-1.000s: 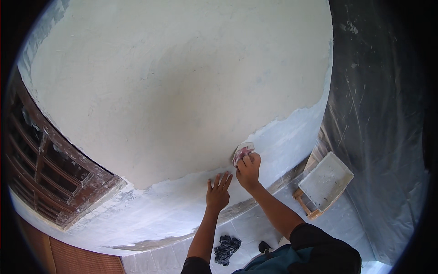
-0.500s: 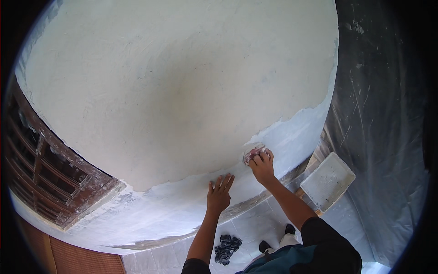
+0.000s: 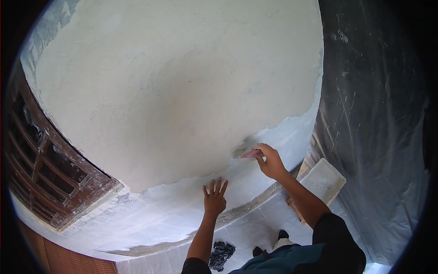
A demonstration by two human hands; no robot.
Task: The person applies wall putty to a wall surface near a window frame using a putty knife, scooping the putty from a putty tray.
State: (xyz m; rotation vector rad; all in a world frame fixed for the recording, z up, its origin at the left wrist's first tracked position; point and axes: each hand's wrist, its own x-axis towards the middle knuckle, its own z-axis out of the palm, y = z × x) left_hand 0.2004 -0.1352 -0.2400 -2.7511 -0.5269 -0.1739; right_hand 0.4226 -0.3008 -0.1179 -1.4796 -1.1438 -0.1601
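In front of me stands a wall (image 3: pixel 182 105) with a beige coat over most of it and a whiter band (image 3: pixel 155 205) along its lower part. My right hand (image 3: pixel 272 160) is closed on a small flat pink piece (image 3: pixel 250 154), whose exact kind I cannot make out. The pink piece is by the border between beige and white, beside a darker, damp-looking patch (image 3: pixel 242 145). Lower and to the left, my left hand (image 3: pixel 214 200) rests against the white band with fingers spread, holding nothing.
A brown wooden lattice window (image 3: pixel 50 169) is set in the wall at left. To the right, plastic sheeting (image 3: pixel 374 137) hangs. A white-smeared tray (image 3: pixel 322 181) stands by my right arm. Crumpled black plastic (image 3: pixel 221 255) lies on the covered floor near my feet.
My right hand has turned and tipped the pink piece, which now shows edge-on, uncovering the damp-looking patch. My left hand stays against the wall, its fingers spread wider. The view has shifted slightly.
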